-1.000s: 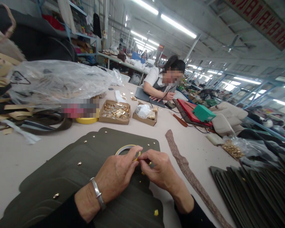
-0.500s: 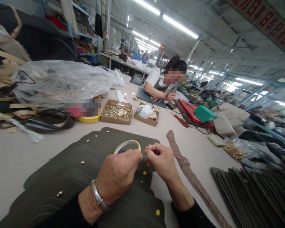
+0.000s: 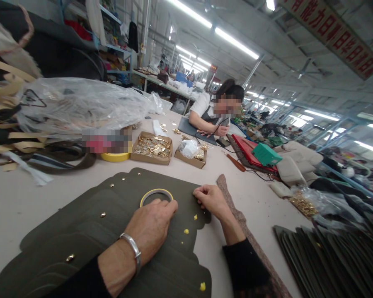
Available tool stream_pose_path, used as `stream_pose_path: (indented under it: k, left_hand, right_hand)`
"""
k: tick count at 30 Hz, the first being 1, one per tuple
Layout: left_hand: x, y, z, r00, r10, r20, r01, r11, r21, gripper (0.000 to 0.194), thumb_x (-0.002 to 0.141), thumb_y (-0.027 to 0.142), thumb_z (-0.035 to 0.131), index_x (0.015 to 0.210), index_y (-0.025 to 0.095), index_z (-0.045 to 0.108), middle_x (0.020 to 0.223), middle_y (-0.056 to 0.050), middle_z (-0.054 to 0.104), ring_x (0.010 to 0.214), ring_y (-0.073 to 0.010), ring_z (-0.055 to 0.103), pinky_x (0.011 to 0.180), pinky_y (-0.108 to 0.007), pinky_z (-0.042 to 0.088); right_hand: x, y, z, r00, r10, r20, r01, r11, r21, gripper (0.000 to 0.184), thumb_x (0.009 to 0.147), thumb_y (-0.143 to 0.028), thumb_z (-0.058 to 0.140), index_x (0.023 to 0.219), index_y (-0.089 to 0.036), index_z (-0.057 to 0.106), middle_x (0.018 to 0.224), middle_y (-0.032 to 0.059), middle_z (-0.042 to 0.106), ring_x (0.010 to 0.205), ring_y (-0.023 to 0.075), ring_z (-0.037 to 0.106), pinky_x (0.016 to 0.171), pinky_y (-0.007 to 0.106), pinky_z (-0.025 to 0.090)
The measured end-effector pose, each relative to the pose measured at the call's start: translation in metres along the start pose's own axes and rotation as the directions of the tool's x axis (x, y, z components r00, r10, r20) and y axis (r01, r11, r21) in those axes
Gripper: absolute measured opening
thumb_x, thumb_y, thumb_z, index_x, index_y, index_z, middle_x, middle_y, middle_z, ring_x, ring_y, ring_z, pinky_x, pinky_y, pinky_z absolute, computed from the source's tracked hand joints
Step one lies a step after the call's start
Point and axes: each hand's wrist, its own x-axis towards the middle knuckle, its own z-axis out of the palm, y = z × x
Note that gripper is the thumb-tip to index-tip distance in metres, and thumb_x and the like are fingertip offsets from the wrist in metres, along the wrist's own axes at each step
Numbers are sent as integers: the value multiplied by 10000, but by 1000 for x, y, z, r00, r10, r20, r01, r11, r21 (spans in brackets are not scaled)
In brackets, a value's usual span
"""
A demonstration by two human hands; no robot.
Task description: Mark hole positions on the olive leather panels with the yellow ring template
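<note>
Head view shows the two hands now apart, where half a second ago they were drawn close together above the tape ring with fingertips nearly meeting. The left hand has come down flat, fingers loosely curled over the near edge of the yellow-rimmed tape ring, which lies on the stack of dark olive leather panels in front of the person on the bench. The right hand has moved out to the right edge of the top panel, its fingers closed together and pressing down there; whether they pinch anything I cannot tell. Small yellow scraps lie on the panels between and below the hands. By the look of it, the pulling of a piece off the ring is over and the piece is being pressed onto the panel's edge.
</note>
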Motion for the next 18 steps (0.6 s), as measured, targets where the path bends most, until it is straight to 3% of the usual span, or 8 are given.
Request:
stream_pose_path:
  k: [7, 10, 12, 15, 18]
  left_hand:
    - [-2, -2, 2, 997, 9, -71, -11, 1000, -24, 227, 918, 156, 362, 887, 229, 575, 836, -31, 662, 799, -210, 599, 636, -299, 444]
    - [-4, -1, 0, 997, 3, -72, -5, 999, -36, 215, 917, 160, 377, 874, 231, 576, 823, -29, 663, 785, -208, 601, 627, -292, 437]
    - [-4, -1, 0, 997, 6, -77, -10, 999, -48, 211, 918, 160, 383, 863, 232, 574, 820, -28, 664, 784, -202, 603, 627, -286, 434]
    - [-1, -3, 3, 995, 35, -92, -40, 998, -56, 208, 917, 155, 387, 859, 230, 572, 824, -28, 665, 789, -203, 608, 635, -290, 442]
    - [3, -6, 6, 992, 40, -120, -48, 997, -66, 210, 909, 146, 387, 874, 216, 581, 832, -49, 672, 800, -223, 618, 643, -317, 464]
  right_hand:
    - [3, -8, 2, 998, -70, -10, 68, 990, -120, 137, 702, -131, 577, 600, -156, 665, 461, -36, 570, 367, 67, 511, 388, 148, 343]
    - [4, -9, 3, 998, -65, -21, 61, 989, -133, 95, 717, -151, 610, 758, -159, 695, 437, -45, 568, 351, 94, 518, 375, 170, 367]
    - [1, -9, -2, 995, -81, -49, 73, 987, -144, 199, 730, -191, 649, 922, -156, 688, 473, -42, 596, 396, 117, 553, 404, 192, 409]
    - [-7, -6, -20, 955, -269, -128, 233, 942, -241, 153, 793, -230, 627, 915, -157, 686, 655, 13, 680, 595, 145, 638, 577, 241, 497]
    - [-14, -7, -29, 851, -524, -31, 476, 795, -376, 125, 832, -182, 577, 818, -183, 701, 787, 30, 700, 732, 152, 660, 713, 271, 516]
